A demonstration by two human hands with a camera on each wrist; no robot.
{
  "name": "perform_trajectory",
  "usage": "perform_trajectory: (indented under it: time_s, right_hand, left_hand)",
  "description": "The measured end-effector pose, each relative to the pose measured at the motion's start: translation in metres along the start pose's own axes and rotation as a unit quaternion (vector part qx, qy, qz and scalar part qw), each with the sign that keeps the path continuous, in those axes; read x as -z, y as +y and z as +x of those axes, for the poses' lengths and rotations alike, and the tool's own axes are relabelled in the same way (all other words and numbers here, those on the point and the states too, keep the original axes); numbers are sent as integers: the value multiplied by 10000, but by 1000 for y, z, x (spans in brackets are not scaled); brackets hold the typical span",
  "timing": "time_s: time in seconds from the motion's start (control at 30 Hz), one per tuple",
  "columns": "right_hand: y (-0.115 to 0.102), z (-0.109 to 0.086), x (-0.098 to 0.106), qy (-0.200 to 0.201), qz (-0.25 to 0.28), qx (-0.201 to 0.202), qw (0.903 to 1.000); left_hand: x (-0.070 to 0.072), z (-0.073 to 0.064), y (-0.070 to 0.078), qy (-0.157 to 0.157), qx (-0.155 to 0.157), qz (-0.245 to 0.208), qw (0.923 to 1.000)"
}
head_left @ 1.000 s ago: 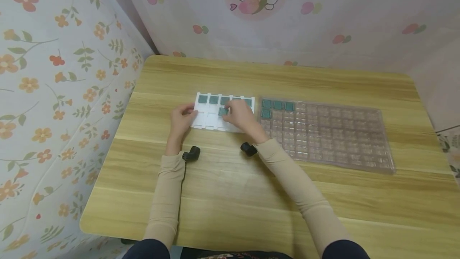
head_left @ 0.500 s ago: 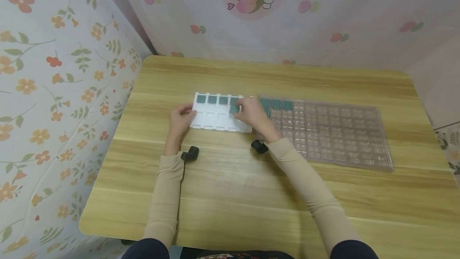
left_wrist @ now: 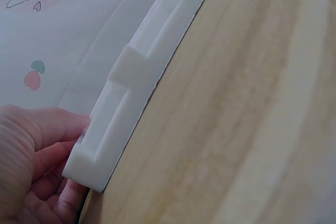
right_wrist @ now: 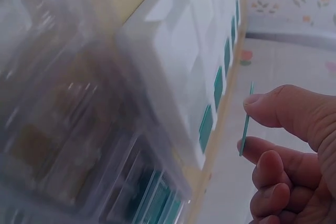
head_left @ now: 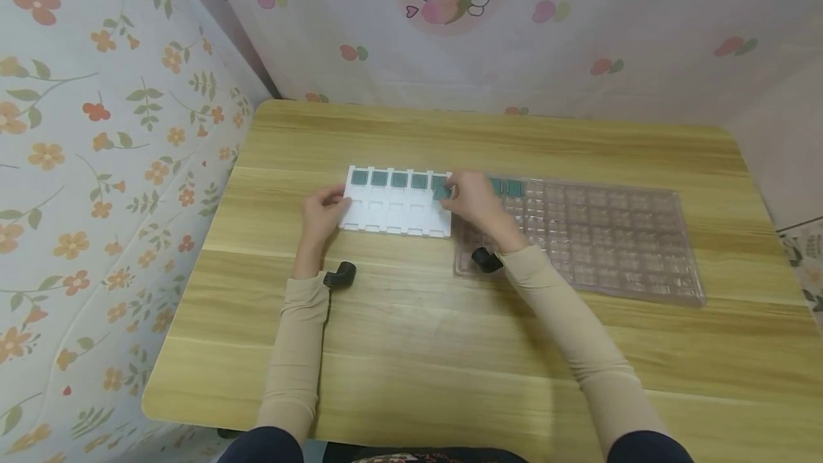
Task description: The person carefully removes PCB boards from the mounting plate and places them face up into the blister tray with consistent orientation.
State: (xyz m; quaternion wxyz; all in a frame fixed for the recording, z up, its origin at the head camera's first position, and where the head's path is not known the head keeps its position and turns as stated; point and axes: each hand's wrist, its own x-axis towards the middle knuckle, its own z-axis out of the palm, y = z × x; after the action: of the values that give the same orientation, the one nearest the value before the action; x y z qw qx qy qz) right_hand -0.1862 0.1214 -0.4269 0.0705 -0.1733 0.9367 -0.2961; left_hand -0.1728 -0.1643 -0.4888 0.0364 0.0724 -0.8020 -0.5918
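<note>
My left hand [head_left: 323,214] grips the left end of a white compartment tray [head_left: 398,218]. In the left wrist view its thumb [left_wrist: 65,124] presses the tray's rim, with the other fingers curled below. A row of green square chips [head_left: 399,179] fills the tray's far row. Over the right end, my right hand [head_left: 481,204] pinches another green square chip [right_wrist: 245,121] by two opposite edges, between thumb and index finger. Seen edge-on in the right wrist view, that chip is held up apart from the tray.
Right of the white tray lies a large clear plastic blister tray [head_left: 617,241] with many small pockets. Green chips [head_left: 514,188] sit in its far left corner, partly behind my right hand. Both rest on a wooden table [head_left: 411,349], with patterned curtains [head_left: 360,13] behind and at left.
My right hand has moved right along the white tray with the pinched chip, from about its middle to its right end. The left hand keeps its place on the tray.
</note>
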Motion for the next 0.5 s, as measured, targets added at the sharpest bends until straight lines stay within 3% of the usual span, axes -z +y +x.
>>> perform_trajectory:
  time_s: [0.5]
  right_hand:
    - [21,-15,10,108,-183,-49,9998]
  left_hand:
    - [0,0,-2,18,14,27,10000]
